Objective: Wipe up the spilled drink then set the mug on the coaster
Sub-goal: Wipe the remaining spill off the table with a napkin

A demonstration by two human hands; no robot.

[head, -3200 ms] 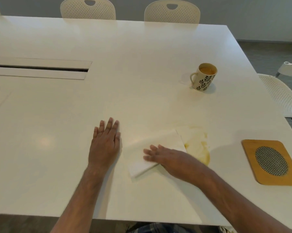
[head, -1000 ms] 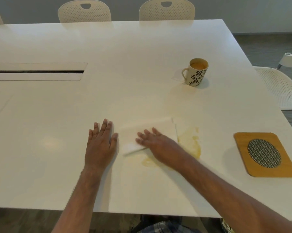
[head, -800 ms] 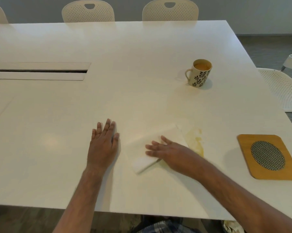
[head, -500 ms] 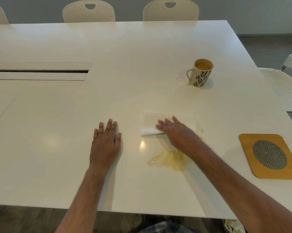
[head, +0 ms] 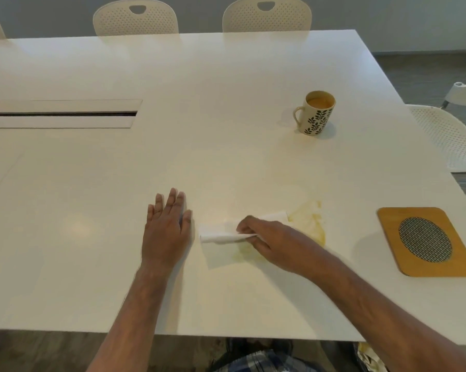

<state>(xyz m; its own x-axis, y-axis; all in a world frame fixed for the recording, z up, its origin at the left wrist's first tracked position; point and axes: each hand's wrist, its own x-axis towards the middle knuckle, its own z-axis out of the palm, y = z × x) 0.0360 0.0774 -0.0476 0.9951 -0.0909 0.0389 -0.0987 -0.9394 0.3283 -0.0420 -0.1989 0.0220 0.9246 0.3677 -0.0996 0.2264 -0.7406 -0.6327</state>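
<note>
Both forearms bare, no sleeves in view. Left hand (head: 166, 234) and right hand (head: 269, 241) carry no rings, watch, or gloves. At bottom edge, a bit of plaid clothing (head: 261, 361) in blue, white and dark checks, below the table line.

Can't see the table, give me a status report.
Right hand grips napkin, left hand flat on table. Spill remains. Mug off coaster.

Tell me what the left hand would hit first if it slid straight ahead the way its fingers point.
Nothing nearby, it seems. The left hand lies flat with fingers pointing toward the table's far edge, and that stretch looks bare. The mug stands well off to the right of that line.
</note>
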